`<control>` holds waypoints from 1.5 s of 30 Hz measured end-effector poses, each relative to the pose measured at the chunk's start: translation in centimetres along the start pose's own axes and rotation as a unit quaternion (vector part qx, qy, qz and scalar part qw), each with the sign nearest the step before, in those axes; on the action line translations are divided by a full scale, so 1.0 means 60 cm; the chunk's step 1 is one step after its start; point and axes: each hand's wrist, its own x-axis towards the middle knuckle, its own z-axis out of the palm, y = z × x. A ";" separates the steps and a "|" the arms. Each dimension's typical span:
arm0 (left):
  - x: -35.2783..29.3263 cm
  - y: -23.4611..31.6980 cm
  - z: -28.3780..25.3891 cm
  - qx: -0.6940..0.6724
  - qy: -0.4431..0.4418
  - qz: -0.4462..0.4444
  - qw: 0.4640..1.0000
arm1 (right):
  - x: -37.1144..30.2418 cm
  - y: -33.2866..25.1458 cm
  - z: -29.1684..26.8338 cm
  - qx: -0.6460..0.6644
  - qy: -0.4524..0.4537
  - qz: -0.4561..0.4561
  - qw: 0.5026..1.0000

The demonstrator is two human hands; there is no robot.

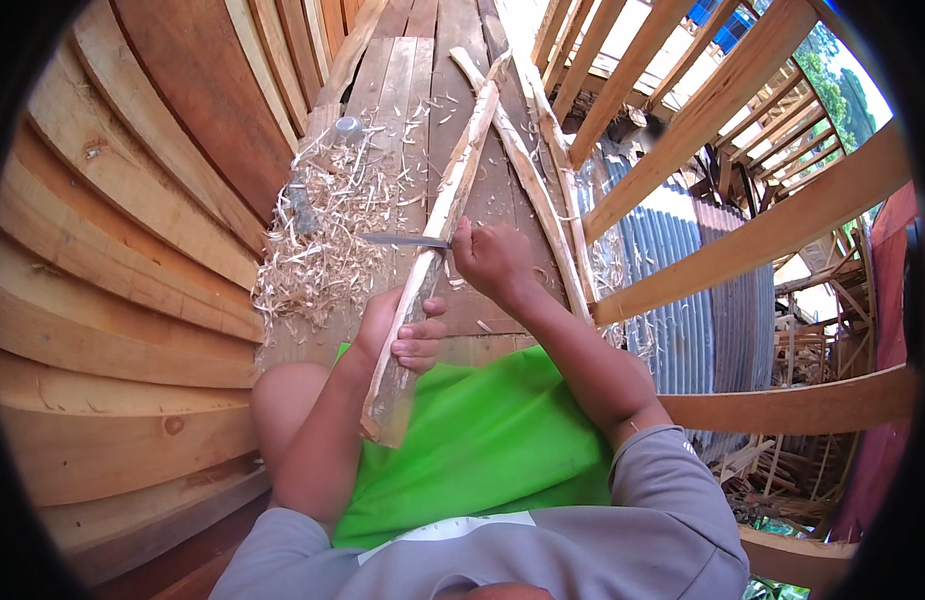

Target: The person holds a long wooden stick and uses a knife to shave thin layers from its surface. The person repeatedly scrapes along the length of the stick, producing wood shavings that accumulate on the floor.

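Observation:
A long, roughly peeled wooden pole [453, 190] slants from my lap toward the far end of the plank floor, its near end by my green shorts. My left hand [415, 338] is wrapped around its lower part, fingers curled over the right side. Farther up, my right hand [493, 262] is closed in a fist on a knife, whose handle is mostly hidden in it. The knife blade [398, 240] lies across the pole and points left.
Curly wood shavings [328, 235] are heaped left of the pole, with a clear plastic cup [349, 128] among them. Another peeled pole [533, 180] lies to the right. Plank walling [123, 290] rises on the left; a slatted wooden railing [753, 240] stands on the right, corrugated sheets [673, 290] beyond.

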 end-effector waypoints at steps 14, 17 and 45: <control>0.013 -0.012 0.011 0.002 0.030 0.007 1.000 | 0.056 0.075 0.040 0.044 0.094 0.042 0.994; -0.004 0.001 0.004 0.037 0.033 0.004 0.999 | 0.034 0.041 0.041 0.044 0.070 -0.014 0.996; 0.012 -0.051 0.053 0.155 0.238 0.050 0.957 | 0.092 0.156 0.070 0.037 0.127 -0.045 0.990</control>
